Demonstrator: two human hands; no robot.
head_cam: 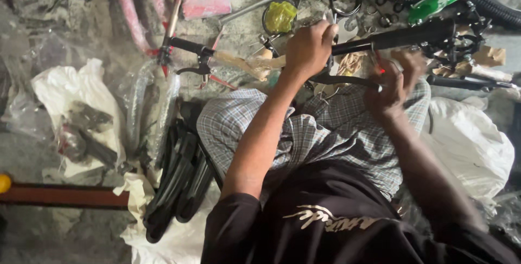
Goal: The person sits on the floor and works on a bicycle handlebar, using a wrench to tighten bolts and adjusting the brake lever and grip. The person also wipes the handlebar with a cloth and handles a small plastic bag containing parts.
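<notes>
The floor is rough grey concrete under dim, flat light. A brown beam lies along its left edge.

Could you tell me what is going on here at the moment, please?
A person sits on the floor with a black bicycle handlebar across their lap. The left hand grips the bar near its middle, while the right hand works just under it; what its fingers hold is blurred. Bike parts, a yellow bag and white plastic bags lie around.

left hand fisted, right hand curled, arms outstretched
</notes>
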